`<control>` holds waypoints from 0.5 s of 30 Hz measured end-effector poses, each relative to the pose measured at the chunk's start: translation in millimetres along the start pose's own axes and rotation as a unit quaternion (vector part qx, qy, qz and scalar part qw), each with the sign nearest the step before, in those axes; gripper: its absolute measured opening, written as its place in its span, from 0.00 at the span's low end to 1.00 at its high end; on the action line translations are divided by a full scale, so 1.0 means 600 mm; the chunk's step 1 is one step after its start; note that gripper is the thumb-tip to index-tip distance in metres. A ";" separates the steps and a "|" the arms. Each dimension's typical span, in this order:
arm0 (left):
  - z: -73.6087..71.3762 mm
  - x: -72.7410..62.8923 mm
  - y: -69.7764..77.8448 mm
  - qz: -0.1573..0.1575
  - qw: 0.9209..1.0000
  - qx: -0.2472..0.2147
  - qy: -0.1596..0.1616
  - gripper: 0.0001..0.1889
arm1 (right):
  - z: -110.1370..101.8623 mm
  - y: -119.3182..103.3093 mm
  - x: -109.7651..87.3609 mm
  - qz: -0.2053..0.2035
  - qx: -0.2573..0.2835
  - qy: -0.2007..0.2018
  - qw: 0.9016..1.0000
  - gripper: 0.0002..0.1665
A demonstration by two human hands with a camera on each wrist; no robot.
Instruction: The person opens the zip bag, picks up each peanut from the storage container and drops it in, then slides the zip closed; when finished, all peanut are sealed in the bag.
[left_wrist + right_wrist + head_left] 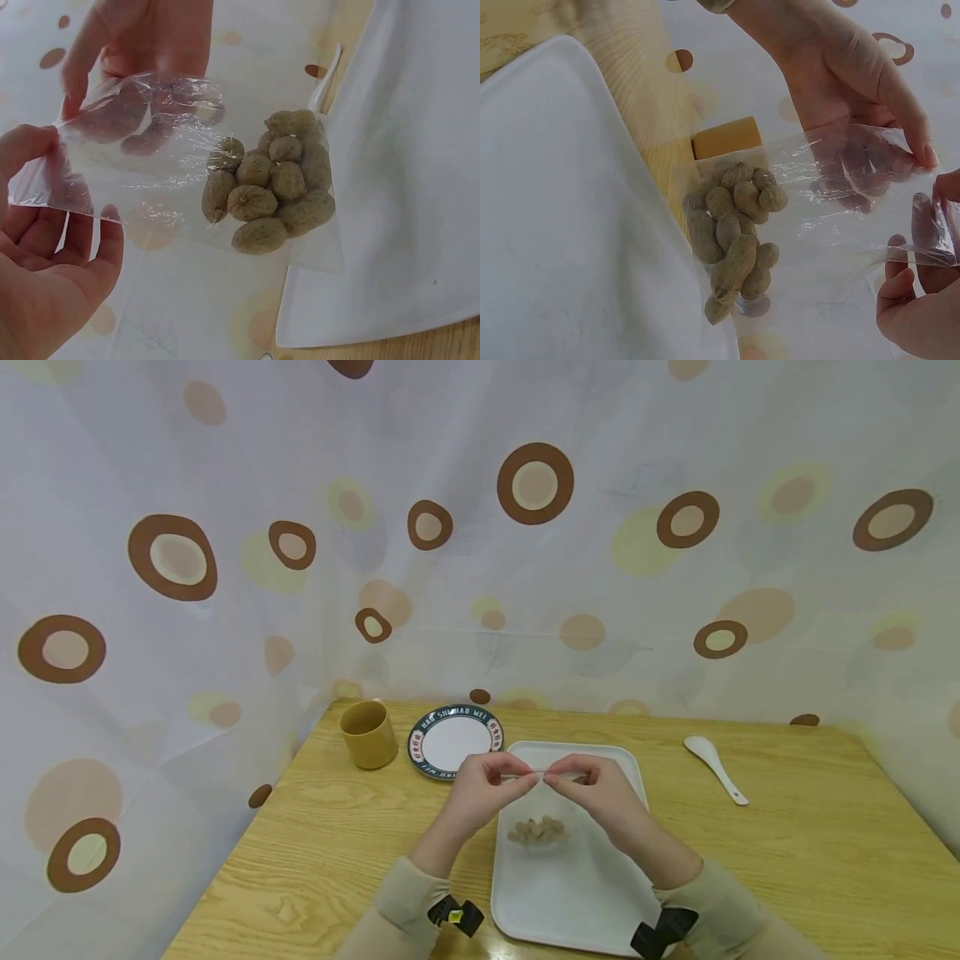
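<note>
A clear plastic bag [172, 180] hangs between my two hands, with several unshelled peanuts [537, 831] gathered at its bottom. My left hand [480, 789] pinches one side of its top edge between thumb and fingers. On the other side, my right hand [600, 789] pinches the same edge, and the thumbs are close together. Both wrist views show the peanuts [735, 225] through the film, well below the fingers. In the head view the bag overlaps a white rectangular tray [577, 893] on the wooden table.
Behind and left of the tray lies a round plate [456, 743] with a dark patterned rim. A yellow cup [369, 735] stands farther left. A white spoon [716, 768] rests right of the tray. Patterned fabric [465, 568] surrounds the table's back and sides.
</note>
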State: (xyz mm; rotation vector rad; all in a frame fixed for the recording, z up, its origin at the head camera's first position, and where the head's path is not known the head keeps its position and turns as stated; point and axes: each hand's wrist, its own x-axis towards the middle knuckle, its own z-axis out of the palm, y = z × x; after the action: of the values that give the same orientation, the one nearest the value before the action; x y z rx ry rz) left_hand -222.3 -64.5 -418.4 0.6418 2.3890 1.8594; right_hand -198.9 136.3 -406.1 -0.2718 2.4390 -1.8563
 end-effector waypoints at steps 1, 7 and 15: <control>0.000 0.000 0.001 -0.001 1.000 -0.002 -0.003 0.08 | 0.000 0.000 0.000 -0.003 0.001 -0.001 1.000 0.15; 0.002 0.000 0.004 -0.001 1.000 -0.002 -0.007 0.09 | 0.004 0.000 0.001 -0.003 0.007 0.002 1.000 0.16; 0.001 -0.004 0.010 -0.003 1.000 0.009 -0.008 0.08 | 0.009 0.001 -0.001 0.004 -0.006 0.010 1.000 0.14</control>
State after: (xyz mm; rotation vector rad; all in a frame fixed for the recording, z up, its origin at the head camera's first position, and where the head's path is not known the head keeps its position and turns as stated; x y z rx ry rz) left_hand -218.4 -63.5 -413.7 0.6469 2.3975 1.8257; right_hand -197.5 131.4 -408.3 -0.2445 2.4605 -1.8501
